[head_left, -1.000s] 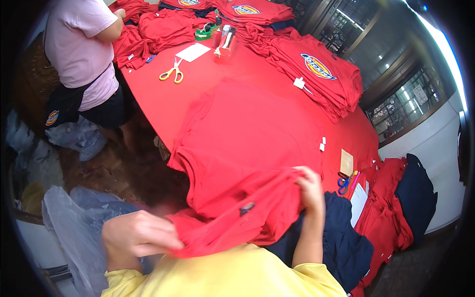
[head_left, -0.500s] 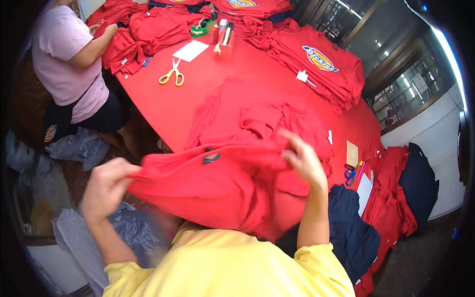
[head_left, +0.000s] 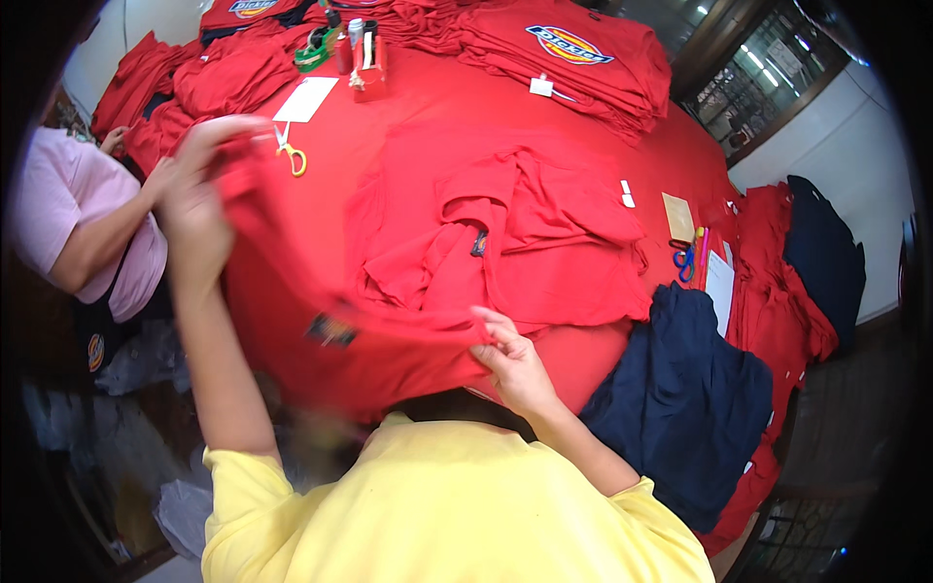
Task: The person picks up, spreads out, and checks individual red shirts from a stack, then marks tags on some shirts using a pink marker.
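Shirt (head_left: 384,364), red, hangs at the near edge of the table (head_left: 428,97), clamped in the left hand (head_left: 197,199), its grip blurred, and pinched in the right hand (head_left: 517,365); the crumpled garment (head_left: 564,248) just beyond could be dragged toward that edge if the hanging shirt caught its folds

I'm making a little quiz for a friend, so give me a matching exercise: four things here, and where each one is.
Things:
1. yellow scissors
2. blue scissors
3. green tape dispenser
4. nearest red shirt

Places:
A. between left hand and right hand
B. just below the brown paper
C. far side, left of the red box
D. just below the left white card

Pairs: 1-D, 2-B, 3-C, 4-A
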### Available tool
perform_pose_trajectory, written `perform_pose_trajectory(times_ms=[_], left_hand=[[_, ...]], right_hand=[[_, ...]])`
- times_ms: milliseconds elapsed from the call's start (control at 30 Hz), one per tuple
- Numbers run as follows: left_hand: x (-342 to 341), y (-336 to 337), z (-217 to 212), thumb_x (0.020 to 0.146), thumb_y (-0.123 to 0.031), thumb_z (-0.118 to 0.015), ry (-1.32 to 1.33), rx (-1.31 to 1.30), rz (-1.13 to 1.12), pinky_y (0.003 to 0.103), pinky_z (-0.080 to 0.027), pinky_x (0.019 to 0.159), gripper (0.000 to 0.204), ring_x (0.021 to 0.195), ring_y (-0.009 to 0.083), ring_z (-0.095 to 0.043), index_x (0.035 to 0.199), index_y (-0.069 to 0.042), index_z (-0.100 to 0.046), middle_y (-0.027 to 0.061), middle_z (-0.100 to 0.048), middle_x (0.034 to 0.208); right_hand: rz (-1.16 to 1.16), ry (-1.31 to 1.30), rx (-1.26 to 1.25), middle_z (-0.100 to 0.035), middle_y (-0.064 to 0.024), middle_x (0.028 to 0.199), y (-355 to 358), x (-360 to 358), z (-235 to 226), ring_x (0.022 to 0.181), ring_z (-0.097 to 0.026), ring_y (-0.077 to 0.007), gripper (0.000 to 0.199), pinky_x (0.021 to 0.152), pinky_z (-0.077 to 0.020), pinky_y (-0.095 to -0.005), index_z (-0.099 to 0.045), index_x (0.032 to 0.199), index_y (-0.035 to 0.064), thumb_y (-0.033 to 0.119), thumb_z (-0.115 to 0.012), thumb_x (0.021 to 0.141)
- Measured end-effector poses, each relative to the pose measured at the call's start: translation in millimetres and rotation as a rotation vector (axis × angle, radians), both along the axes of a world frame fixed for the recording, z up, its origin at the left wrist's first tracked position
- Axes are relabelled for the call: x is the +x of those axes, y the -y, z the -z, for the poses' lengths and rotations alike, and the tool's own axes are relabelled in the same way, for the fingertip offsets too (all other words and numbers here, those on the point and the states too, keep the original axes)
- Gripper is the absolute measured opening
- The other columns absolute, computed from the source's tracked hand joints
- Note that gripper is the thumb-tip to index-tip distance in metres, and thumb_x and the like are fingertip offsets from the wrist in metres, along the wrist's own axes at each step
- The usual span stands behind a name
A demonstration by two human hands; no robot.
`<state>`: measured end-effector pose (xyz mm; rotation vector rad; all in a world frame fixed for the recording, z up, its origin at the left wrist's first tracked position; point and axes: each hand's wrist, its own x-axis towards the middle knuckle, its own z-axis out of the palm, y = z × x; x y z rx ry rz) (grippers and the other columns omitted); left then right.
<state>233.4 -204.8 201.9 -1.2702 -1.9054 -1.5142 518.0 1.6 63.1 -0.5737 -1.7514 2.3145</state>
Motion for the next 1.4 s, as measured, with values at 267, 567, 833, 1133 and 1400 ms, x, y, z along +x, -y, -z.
perform_pose_trajectory(times_ms=[267, 567, 833, 1133, 1400], left_hand=[[-29.1, -161.8, 133.2, 0.076, 0.004, -0.054, -0.036, -0.994, 0.483, 0.039, -0.047, 0.097, 0.026, 0.115, 0.0312, -0.056, 0.094, -0.006, -0.070, 0.0076, -0.047, 0.142], [-28.8, -178.1, 188.7, 0.082, 0.001, -0.055, 0.063, -0.694, 0.398, 0.040, -0.048, 0.093, 0.022, 0.109, 0.0334, -0.059, 0.099, -0.003, -0.068, 0.0131, -0.055, 0.132], [-20.3, -172.4, 217.7, 0.084, 0.000, -0.056, 0.094, -0.494, 0.141, 0.039, -0.049, 0.091, 0.021, 0.108, 0.0332, -0.061, 0.102, 0.000, -0.067, 0.0129, -0.061, 0.121], [-27.1, -156.8, 178.8, 0.075, -0.004, -0.057, 0.228, -0.423, 0.207, 0.042, -0.033, 0.109, 0.037, 0.129, 0.0332, -0.043, 0.109, -0.010, -0.068, 0.0128, -0.054, 0.132], [40.8, -172.4, 147.7, 0.075, -0.046, -0.073, -0.214, -0.676, 0.242, 0.062, -0.007, 0.114, 0.041, 0.143, 0.0352, -0.014, 0.107, -0.021, -0.070, 0.0078, -0.041, 0.143]], right_hand=[[0.386, 0.114, 0.596, -0.036, -0.0120, 0.141, 0.4, 7.7, 77.8, 0.112, -0.050, -0.0215, 0.022, 0.099, -0.0406, -0.0319, -0.069, 0.104, 0.0029, 0.003, -0.069, 0.081], [0.352, 0.127, 0.850, -0.052, -0.0167, 0.124, -25.0, 1.9, 64.8, 0.092, -0.057, -0.0242, 0.024, 0.086, -0.0465, -0.0334, -0.070, 0.103, 0.0028, 0.001, -0.066, 0.080], [0.184, -0.130, 1.163, -0.050, -0.0170, 0.102, 1.5, -13.0, 26.8, 0.097, -0.051, -0.0334, 0.033, 0.083, -0.0467, -0.0397, -0.065, 0.105, 0.0017, -0.007, -0.062, 0.073], [0.129, -0.084, 1.087, -0.049, -0.0199, 0.106, -4.6, -11.7, 34.6, 0.093, -0.058, -0.0366, 0.037, 0.076, -0.0497, -0.0400, -0.063, 0.110, 0.0024, -0.009, -0.059, 0.075], [0.094, -0.089, 1.068, -0.050, -0.0195, 0.103, -6.2, -16.9, 30.2, 0.093, -0.058, -0.0357, 0.031, 0.079, -0.0494, -0.0405, -0.063, 0.108, 0.0005, -0.006, -0.060, 0.078]])
